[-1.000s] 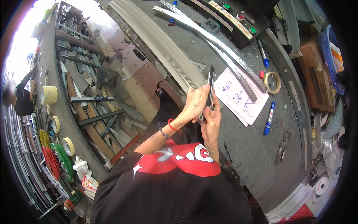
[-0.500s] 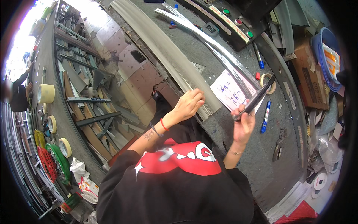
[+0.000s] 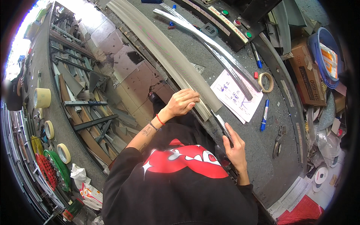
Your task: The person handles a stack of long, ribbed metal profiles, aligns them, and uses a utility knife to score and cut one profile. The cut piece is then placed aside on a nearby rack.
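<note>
And there, left of the papers (image 3: 232, 107), my left hand (image 3: 183, 102) pinched the edge of the grey strips (image 3: 165, 54); below the papers, my right hand (image 3: 235, 148) gripped the cutter (image 3: 223, 125), tip near the strips' end. Lining up the blade, I judged; next called for left fingers kept clear!

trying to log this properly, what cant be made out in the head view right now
All in the head view:
Utility knife: rear end covered by the right hand.
Its tip: too small to tell whether it touches the grey strips.
Left hand: grip hidden by its curled fingers.
Paper sheets: partly covered by silver strips.
Co-worker: blurred at the dark left rim.
</note>
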`<state>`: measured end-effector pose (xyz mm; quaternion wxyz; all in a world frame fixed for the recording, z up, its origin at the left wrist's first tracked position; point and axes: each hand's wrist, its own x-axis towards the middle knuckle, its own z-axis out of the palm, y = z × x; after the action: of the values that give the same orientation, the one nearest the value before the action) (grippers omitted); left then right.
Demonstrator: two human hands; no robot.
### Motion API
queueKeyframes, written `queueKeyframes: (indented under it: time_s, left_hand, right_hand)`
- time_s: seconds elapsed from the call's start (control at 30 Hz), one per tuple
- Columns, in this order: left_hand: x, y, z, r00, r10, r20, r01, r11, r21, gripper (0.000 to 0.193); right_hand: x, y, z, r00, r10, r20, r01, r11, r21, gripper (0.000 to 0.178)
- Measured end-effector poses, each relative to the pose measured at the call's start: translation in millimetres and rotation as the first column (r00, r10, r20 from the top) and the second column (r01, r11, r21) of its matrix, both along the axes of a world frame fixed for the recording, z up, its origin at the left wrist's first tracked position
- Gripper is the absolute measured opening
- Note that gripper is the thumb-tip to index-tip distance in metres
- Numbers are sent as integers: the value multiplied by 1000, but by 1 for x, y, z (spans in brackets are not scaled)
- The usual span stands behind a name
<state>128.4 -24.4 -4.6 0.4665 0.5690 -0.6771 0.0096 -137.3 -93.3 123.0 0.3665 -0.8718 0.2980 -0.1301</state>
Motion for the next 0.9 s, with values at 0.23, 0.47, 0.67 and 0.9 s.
queueKeyframes:
  time_s: [0.23,0.47,0.67,0.9]
  left_hand:
    - [-4,3,-2,998,63,9,-63,998,-32,19]
    - [-5,4,-5,996,85,27,-84,996,-20,17]
    - [-4,3,-7,996,84,41,-83,996,-31,17]
    - [-3,3,-9,996,76,52,-74,997,-28,16]
  right_hand:
    - [12,-5,-6,996,93,-4,-93,992,-81,47]
    - [20,-9,-10,994,107,7,-106,987,-118,47]
    - [22,-9,-6,993,114,6,-113,988,-105,48]
    - [24,-7,-5,993,116,-29,-119,984,-130,47]
